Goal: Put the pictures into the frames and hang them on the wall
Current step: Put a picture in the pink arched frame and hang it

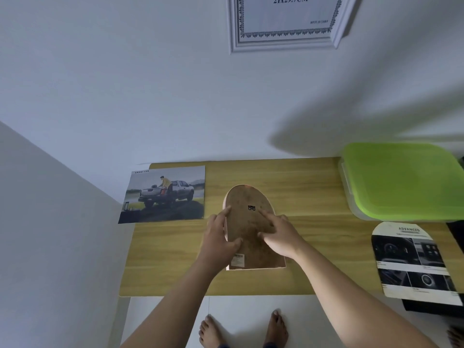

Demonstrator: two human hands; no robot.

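An arch-shaped frame (248,197) lies face down on the wooden table (313,192), its brown backing board and small hanger up. My left hand (218,241) rests on its left edge, forefinger straight along the rim and thumb on the board. My right hand (278,234) presses on the board's right side, forefinger pointing toward the hanger. A rectangular truck picture (164,194) lies at the table's left. An arch-cut picture of car interiors (411,259) lies at the right. A white rectangular frame (286,23) hangs on the wall above.
A clear box with a green lid (401,179) stands at the table's back right. A dark object (426,307) lies under the arch-cut picture at the right edge. The wall meets the table's back edge. My bare feet (243,330) stand below the front edge.
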